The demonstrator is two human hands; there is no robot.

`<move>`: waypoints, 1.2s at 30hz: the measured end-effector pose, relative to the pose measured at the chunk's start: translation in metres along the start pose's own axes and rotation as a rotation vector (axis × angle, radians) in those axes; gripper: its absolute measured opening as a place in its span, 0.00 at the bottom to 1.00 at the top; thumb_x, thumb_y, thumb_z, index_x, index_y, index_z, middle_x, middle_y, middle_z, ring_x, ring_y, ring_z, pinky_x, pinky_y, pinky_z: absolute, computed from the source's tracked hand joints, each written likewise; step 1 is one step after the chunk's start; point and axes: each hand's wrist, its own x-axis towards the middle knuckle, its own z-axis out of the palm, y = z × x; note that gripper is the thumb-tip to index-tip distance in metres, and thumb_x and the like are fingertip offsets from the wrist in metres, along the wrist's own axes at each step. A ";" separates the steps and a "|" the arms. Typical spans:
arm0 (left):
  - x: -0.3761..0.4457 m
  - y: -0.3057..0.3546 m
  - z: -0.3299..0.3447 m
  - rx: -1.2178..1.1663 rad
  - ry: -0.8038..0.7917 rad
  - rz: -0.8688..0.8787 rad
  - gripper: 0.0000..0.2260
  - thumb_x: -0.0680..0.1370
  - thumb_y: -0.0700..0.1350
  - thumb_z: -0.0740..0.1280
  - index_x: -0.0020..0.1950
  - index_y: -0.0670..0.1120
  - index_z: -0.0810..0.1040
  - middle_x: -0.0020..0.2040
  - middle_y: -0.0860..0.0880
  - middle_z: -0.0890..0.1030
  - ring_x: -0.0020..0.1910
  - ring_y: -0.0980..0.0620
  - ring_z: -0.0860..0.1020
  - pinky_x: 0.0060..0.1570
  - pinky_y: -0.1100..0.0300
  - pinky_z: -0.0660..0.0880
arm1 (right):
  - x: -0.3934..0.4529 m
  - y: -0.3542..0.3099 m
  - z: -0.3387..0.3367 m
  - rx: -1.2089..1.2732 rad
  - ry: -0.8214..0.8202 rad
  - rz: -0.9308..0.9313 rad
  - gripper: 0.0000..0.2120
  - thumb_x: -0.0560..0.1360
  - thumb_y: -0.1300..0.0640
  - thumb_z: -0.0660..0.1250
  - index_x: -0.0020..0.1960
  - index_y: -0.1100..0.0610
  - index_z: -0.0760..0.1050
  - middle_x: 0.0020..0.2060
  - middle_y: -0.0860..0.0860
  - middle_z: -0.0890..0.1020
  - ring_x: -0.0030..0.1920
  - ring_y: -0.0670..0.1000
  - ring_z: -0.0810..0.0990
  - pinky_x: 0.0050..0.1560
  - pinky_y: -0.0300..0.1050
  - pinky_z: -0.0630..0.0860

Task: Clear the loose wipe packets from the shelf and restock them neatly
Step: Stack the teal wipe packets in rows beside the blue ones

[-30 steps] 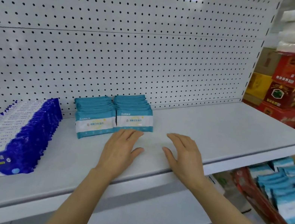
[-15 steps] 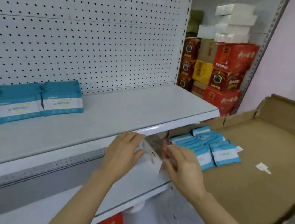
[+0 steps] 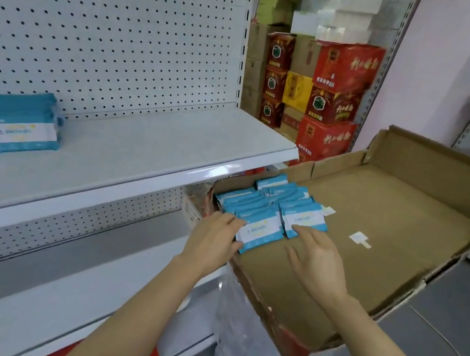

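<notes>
Several loose teal-and-white wipe packets (image 3: 271, 212) lie in a heap at the near-left corner of a wide open cardboard box (image 3: 401, 226). My left hand (image 3: 213, 241) touches the left side of the nearest packet (image 3: 260, 232), fingers fairly straight. My right hand (image 3: 315, 259) reaches from the right, fingertips on a packet (image 3: 305, 218) at the heap's right edge. Two neat upright rows of the same packets (image 3: 14, 123) stand on the white shelf (image 3: 145, 143) at far left, against the pegboard.
The box rests to the right of the shelf unit, its flaps raised at the back (image 3: 450, 162). Red and yellow cartons (image 3: 332, 100) are stacked behind. A lower shelf (image 3: 48, 302) runs beneath. A clear plastic bag (image 3: 240, 335) hangs below the box's near corner.
My view has swung right from the shelf to the box. Both hands left the shelf surface, moved down and right past its edge, and now touch the loose packets in the box.
</notes>
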 end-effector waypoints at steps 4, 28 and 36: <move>0.035 0.008 0.015 0.010 -0.074 -0.071 0.22 0.79 0.53 0.66 0.72 0.50 0.70 0.65 0.50 0.74 0.62 0.48 0.71 0.57 0.55 0.71 | 0.008 0.031 0.006 -0.014 -0.047 0.039 0.20 0.69 0.60 0.76 0.59 0.61 0.79 0.52 0.55 0.83 0.52 0.58 0.82 0.51 0.51 0.78; 0.087 0.064 0.080 -0.098 -0.104 -0.855 0.23 0.73 0.51 0.73 0.64 0.50 0.69 0.55 0.47 0.81 0.51 0.46 0.80 0.43 0.56 0.76 | 0.068 0.181 0.071 0.245 -0.512 0.338 0.30 0.73 0.47 0.69 0.72 0.52 0.64 0.62 0.52 0.75 0.63 0.58 0.72 0.56 0.52 0.74; 0.056 0.084 0.071 -0.806 0.363 -1.012 0.14 0.71 0.44 0.77 0.55 0.47 0.80 0.49 0.50 0.84 0.44 0.54 0.82 0.42 0.60 0.79 | 0.089 0.183 0.095 0.343 -0.564 0.491 0.46 0.62 0.34 0.73 0.72 0.52 0.62 0.61 0.53 0.77 0.61 0.58 0.74 0.60 0.55 0.73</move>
